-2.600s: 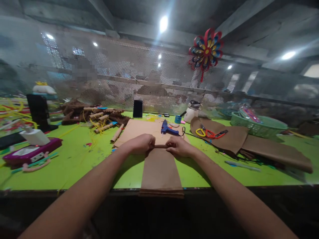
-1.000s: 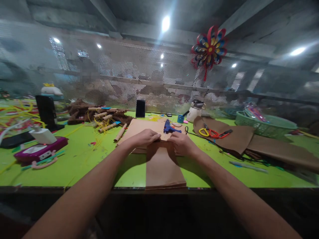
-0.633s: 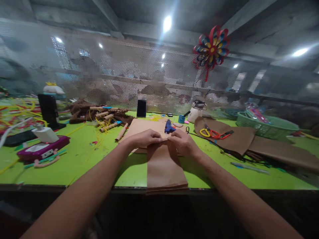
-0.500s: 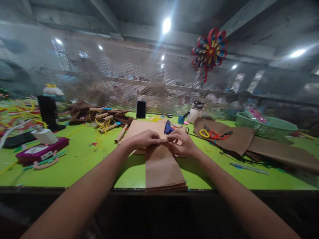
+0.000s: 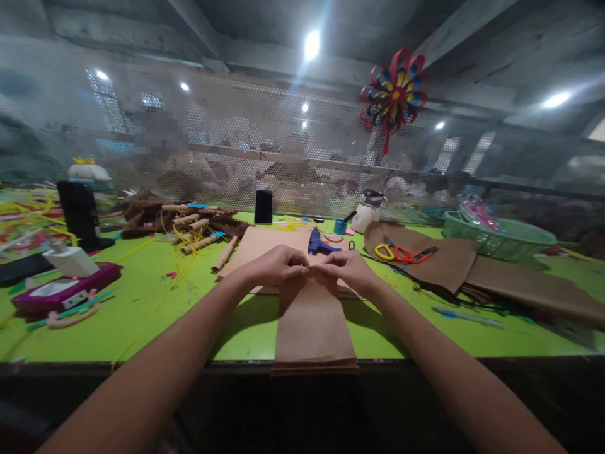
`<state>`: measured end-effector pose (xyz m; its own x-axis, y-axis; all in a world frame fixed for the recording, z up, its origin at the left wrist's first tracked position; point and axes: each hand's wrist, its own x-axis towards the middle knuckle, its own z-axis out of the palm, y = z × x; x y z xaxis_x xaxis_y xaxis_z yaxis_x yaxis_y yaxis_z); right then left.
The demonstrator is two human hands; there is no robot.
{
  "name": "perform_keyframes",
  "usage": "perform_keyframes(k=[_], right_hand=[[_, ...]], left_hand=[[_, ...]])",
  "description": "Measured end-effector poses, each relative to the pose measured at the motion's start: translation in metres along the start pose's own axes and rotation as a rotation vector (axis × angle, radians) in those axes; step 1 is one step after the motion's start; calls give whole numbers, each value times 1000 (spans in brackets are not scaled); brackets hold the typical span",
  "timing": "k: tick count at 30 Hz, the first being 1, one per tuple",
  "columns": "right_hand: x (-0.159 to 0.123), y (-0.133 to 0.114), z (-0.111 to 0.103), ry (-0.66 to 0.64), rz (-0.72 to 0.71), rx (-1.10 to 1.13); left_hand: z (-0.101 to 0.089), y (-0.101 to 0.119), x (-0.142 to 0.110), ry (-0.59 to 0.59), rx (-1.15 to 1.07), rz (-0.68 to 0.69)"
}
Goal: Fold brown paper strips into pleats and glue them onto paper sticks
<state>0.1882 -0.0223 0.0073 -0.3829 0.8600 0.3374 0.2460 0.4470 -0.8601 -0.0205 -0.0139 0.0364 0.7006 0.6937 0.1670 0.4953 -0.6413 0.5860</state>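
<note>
A long strip of brown kraft paper (image 5: pixel 312 325) runs from my fingers to the table's front edge, where its layered end hangs slightly over. My left hand (image 5: pixel 278 265) pinches the far end of this strip between thumb and fingers. Close beside it, my right hand (image 5: pixel 348 270) pinches the same end, fingertips almost meeting the left ones. Beneath and behind the hands lies a flat tan sheet (image 5: pixel 255 246). On that sheet, just beyond my right fingers, rests a blue glue gun (image 5: pixel 321 243).
Scissors (image 5: pixel 401 253) lie on brown paper (image 5: pixel 439 255) at the right, with a pen (image 5: pixel 467 316) nearer. A green basket (image 5: pixel 501 236) stands farther right. Paper rolls (image 5: pixel 196 233) lie back left, behind a purple power strip (image 5: pixel 70 290). A phone (image 5: pixel 263 207) stands at the back.
My right hand has shifted and its fingers now pinch lower, closer to my left fingertips, leaving more of the glue gun showing. The view has turned slightly.
</note>
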Motion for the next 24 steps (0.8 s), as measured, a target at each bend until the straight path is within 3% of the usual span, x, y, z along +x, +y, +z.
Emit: perform_keyframes(k=[5,12,20,24], right_hand=[[-1,-4,0,69,-120,-176],[-1,-6,-4,35,-246,-225],[-2,-3,-6,18,-146,-215],[-2,-4,-5,-80,-160,-225]], left_hand=[[-2,1,-2,16,80,-20],[0,1,-1,99,111,-32],[2,2,-1,135,213,37],[3,1,-1,109,190,27]])
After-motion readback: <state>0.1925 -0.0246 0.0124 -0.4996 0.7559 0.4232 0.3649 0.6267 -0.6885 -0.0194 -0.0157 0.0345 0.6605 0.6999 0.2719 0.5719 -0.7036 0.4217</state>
